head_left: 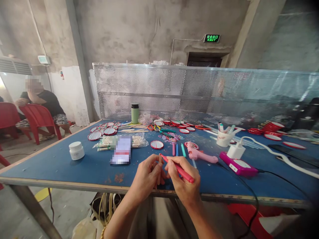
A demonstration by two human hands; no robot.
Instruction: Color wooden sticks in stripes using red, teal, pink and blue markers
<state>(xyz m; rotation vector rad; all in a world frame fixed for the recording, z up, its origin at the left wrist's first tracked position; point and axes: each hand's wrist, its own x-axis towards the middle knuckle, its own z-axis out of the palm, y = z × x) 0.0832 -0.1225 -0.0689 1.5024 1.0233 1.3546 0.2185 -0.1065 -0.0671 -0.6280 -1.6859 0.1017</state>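
Observation:
My left hand (149,174) is closed on a flat wooden craft stick (159,170), held upright near the table's front edge. In my right hand (185,181) is a red marker pen (183,171), gripped as for writing, its tip at the top of the stick. Just beyond my hands lie a pink marker (173,149), a blue marker (177,150) and a teal marker (183,150). A round white disc with a red rim (157,144) lies near them. To the right is a pink glue gun (200,154).
A phone (121,151) leans over bagged wooden sticks (141,141), left of centre. A white jar (76,151), green bottle (135,114), marker cup (224,137) and purple power strip (238,165) with cables stand on the blue table (99,172). A person (47,103) sits at far left.

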